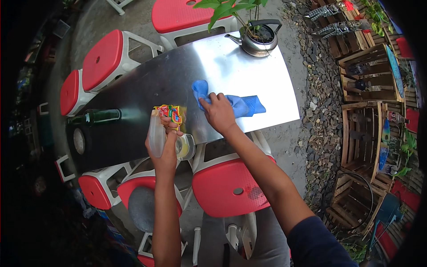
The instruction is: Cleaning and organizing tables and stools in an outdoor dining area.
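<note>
My right hand [219, 112] rests on a crumpled blue cleaning cloth [245, 106], its fingers on the bunched left part, upon the shiny metal tabletop [200, 68]. My left hand [166, 143] grips a spray bottle with a translucent whitish spray head [156, 135]. Below the fingers shows its clear body [185, 147] with yellowish liquid, over the near table edge. A red, yellow and green printed packet [170, 111] appears just beyond the left fingers; I cannot tell whether it is touched by them or lies on the table.
A metal kettle [258, 45] holding a leafy plant stands at the table's far right. Toward the left end are a green glass bottle [101, 116] lying down and a round object [79, 141]. Red-and-white plastic stools [217, 187] line both long sides. Wooden crates [362, 133] stand beyond gravel.
</note>
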Demonstrator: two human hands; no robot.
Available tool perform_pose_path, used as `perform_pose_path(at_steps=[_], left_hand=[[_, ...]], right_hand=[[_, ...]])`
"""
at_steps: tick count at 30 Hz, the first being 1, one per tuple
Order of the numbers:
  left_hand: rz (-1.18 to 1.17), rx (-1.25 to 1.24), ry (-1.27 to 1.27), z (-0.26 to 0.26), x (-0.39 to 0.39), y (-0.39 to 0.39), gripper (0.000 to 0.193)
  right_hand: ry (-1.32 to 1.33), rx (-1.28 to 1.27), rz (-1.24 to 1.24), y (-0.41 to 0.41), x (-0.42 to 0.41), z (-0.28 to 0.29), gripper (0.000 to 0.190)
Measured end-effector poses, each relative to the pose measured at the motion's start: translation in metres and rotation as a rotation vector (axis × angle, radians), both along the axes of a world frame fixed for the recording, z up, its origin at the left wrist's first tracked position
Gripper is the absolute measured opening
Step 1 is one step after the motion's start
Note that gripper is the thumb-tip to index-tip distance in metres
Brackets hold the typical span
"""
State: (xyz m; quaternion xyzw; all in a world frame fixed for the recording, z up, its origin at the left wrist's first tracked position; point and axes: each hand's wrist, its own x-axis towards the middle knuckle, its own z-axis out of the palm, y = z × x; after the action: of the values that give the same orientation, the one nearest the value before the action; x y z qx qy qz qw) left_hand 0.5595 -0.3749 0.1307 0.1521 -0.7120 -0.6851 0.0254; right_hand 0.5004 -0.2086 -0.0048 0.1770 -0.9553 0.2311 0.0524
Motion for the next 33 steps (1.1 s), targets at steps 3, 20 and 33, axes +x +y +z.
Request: perform_pose_path(at_steps=[3, 20, 33], left_hand=[[-0.020, -0.058, -0.065, 0.010, -0.001, 0.009, 0.032], [-0.001, 0.098, 0.008, 0.027, 0.003, 0.056, 0.032], [-0.097, -0.021, 0.066, 0.030, 0.003, 0.036, 0.030]], right_hand=[[-0.001, -0.059, 0.228, 0.007, 0.012, -0.006, 0.038], [0.042, -0.005, -0.238, 0.112, 0.028, 0.012, 0.037], [-0.024, 0.181, 0.296, 0.216, 0.004, 0.028, 0.048]])
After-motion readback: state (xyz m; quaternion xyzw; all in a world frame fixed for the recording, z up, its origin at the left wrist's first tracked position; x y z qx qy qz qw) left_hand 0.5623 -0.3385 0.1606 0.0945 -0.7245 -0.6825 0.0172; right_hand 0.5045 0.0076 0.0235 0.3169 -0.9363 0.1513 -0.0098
